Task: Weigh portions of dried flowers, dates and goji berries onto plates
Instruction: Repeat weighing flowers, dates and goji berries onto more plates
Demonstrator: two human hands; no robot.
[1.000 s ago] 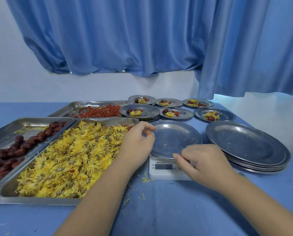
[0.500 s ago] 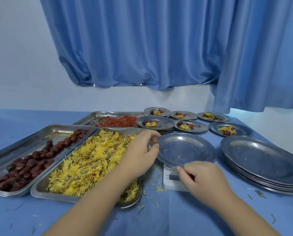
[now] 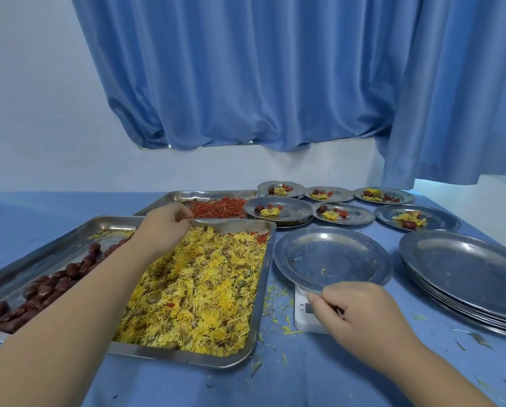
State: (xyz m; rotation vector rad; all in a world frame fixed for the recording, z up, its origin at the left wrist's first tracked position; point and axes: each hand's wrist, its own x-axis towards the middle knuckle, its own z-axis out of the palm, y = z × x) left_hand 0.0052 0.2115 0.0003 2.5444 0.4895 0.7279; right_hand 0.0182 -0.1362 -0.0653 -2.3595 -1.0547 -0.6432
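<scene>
Left of frame on the bench (image 3: 319, 383), trays (image 3: 184, 355) of dried flowers (image 3: 204, 283), dates (image 3: 69, 271) and goji berries (image 3: 219, 207) sit within reach of the empty plate (image 3: 334, 257) on the scale (image 3: 301, 324), I'd say to keep each portion's trip short. The left hand (image 3: 165, 227) is bunched over the flowers' far edge and the right hand (image 3: 363, 315) curls by the plate's near rim; whether either grips, I cannot tell.

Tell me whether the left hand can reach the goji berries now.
Probably yes: the left hand hovers beside the goji berries, above the far edge of the flower tray, with nothing between.
</scene>
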